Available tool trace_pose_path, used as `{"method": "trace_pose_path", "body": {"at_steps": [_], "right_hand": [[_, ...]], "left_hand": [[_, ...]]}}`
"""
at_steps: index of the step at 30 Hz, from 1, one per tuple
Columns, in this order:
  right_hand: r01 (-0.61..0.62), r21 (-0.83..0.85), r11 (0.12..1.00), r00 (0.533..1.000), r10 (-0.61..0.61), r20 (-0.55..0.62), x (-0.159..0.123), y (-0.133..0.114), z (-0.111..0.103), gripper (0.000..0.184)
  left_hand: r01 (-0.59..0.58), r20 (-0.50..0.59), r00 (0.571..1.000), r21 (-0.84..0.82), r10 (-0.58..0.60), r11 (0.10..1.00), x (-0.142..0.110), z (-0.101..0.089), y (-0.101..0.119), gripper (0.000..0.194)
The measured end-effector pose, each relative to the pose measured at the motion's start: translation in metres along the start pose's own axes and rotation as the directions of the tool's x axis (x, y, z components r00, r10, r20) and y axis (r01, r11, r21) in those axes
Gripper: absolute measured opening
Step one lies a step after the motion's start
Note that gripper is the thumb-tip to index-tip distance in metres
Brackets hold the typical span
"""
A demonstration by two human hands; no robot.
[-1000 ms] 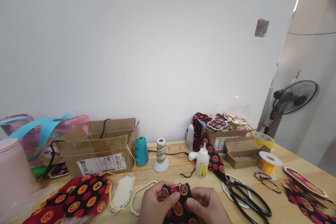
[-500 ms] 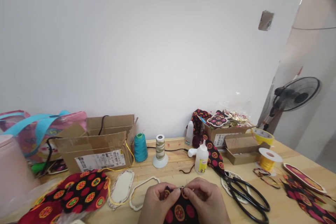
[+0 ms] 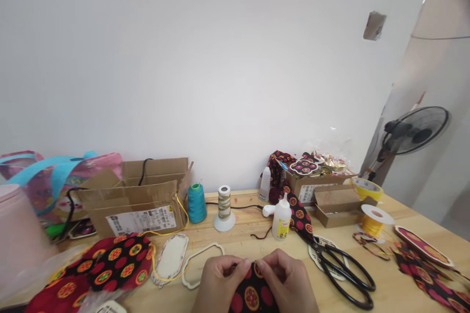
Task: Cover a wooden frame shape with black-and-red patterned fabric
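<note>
At the bottom centre, a piece of black fabric with red and orange round patterns [image 3: 252, 296] hangs between my two hands. My left hand [image 3: 222, 281] pinches its upper edge between thumb and fingers. Close beside it, my right hand [image 3: 288, 279] pinches the same edge, thumb on the near side. The fingertips nearly meet at the top of the fabric, and the other fingers are curled behind it. Left of my hands lies a white scalloped frame [image 3: 186, 274]. Black-handled scissors [image 3: 343, 269] rest to the right on a pale cut-out piece.
A glue bottle [image 3: 282, 220], a patterned thread cone [image 3: 224, 208] and a teal thread spool [image 3: 197, 204] stand behind my hands. Cardboard boxes [image 3: 147, 200] line the wall. Patterned fabric [image 3: 117, 261] lies left; a yellow cord spool [image 3: 374, 220] stands right.
Both hands keep pinching the fabric's top edge, with only a slight shift of the fingers. The whole view has moved slightly.
</note>
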State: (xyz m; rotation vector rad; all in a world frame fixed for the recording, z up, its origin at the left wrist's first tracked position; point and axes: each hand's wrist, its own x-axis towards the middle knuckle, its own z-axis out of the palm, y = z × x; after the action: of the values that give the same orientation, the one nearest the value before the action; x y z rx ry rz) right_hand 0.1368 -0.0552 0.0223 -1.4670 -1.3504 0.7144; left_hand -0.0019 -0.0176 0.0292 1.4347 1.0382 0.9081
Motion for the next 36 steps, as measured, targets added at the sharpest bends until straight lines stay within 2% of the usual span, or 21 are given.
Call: {"method": "trace_pose_path", "body": {"at_steps": [4, 9, 13, 17, 22, 28, 33, 36], "right_hand": [[-0.003, 0.026, 1.000, 1.000, 0.003, 0.013, 0.001, 0.000, 0.000, 0.027], [-0.042, 0.212, 0.976, 0.997, 0.028, 0.071, 0.004, 0.002, 0.001, 0.020], [-0.070, 0.182, 0.981, 0.990, 0.046, 0.133, 0.004, 0.005, 0.001, 0.020], [-0.178, 0.346, 0.921, 0.980, 0.132, 0.151, 0.002, 0.002, 0.000, 0.025], [-0.225, 0.409, 0.884, 0.973, 0.184, 0.139, 0.002, -0.006, -0.003, 0.028], [-0.286, 0.530, 0.798, 0.958, 0.240, 0.156, 0.006, -0.005, -0.004, 0.030], [-0.307, 0.543, 0.781, 0.951, 0.239, 0.195, 0.006, -0.004, -0.003, 0.040], [-0.270, 0.438, 0.857, 0.960, 0.206, 0.190, 0.006, -0.008, -0.004, 0.041]], "left_hand": [[-0.003, -0.024, 1.000, 0.038, 0.004, 0.999, 0.000, 0.000, 0.000, 0.034], [0.004, -0.018, 1.000, 0.077, -0.003, 0.997, -0.001, 0.003, 0.001, 0.035], [-0.006, 0.005, 1.000, 0.103, 0.005, 0.995, -0.002, 0.004, 0.002, 0.033], [-0.021, 0.028, 0.999, 0.121, 0.018, 0.992, -0.002, 0.005, 0.001, 0.034], [-0.020, 0.051, 0.999, 0.111, 0.014, 0.994, -0.002, 0.008, 0.002, 0.035], [0.012, 0.081, 0.997, 0.062, -0.017, 0.998, -0.003, 0.009, 0.004, 0.042], [0.070, 0.081, 0.994, 0.019, -0.071, 0.997, -0.002, 0.006, 0.000, 0.030], [0.072, 0.097, 0.993, -0.006, -0.071, 0.997, -0.002, 0.005, -0.002, 0.033]]}}
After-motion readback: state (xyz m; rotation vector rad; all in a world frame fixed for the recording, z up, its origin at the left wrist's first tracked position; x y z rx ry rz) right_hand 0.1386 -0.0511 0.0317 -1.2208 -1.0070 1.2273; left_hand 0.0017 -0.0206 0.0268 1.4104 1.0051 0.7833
